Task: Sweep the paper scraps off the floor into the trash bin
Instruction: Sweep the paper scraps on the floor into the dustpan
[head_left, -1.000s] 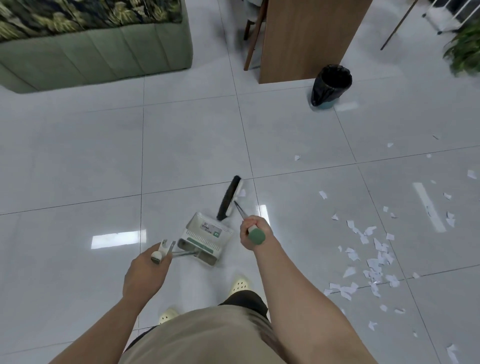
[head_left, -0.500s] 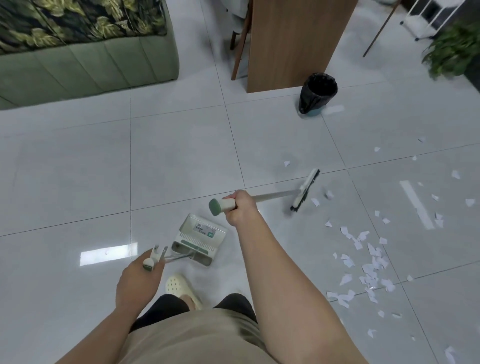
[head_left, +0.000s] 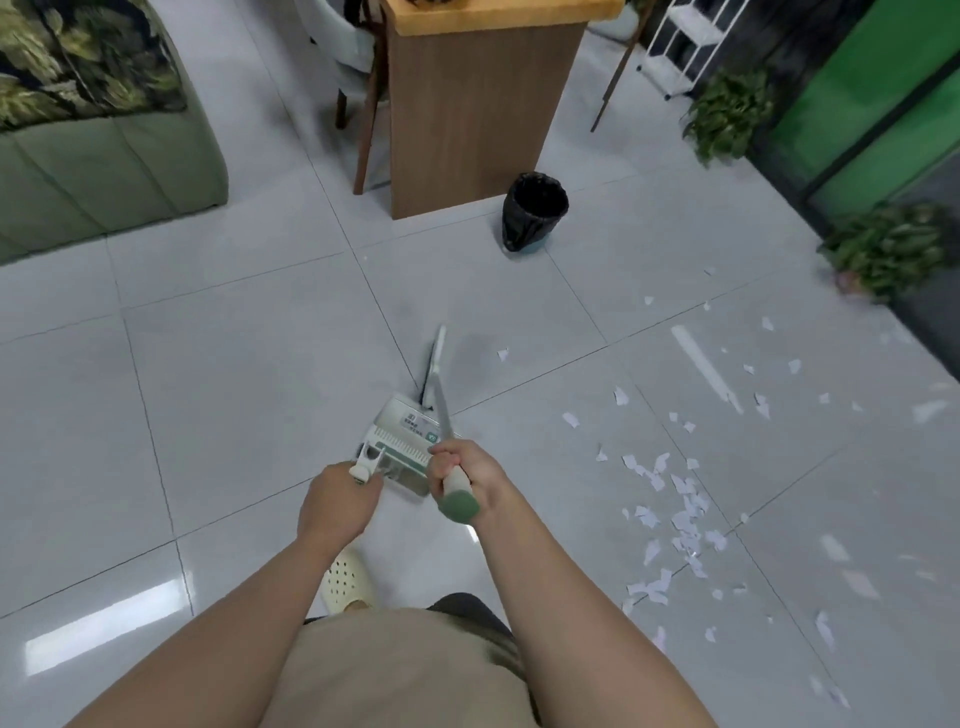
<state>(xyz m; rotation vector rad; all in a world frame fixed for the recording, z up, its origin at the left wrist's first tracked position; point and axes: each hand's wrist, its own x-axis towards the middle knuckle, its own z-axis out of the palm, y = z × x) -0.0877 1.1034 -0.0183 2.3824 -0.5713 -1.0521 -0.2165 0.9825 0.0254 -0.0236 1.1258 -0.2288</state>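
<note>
Gripping broom (head_left: 439, 374) right hand (head_left: 464, 470), dustpan (head_left: 402, 434) handle left hand (head_left: 337, 499); next sweep paper scraps (head_left: 675, 499) right of dustpan.

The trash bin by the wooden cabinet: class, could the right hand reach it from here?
Probably not. The right hand grips the broom handle close to the body, and the trash bin stands well across bare floor. Nothing blocks the way; stepping closer would likely do it.
</note>
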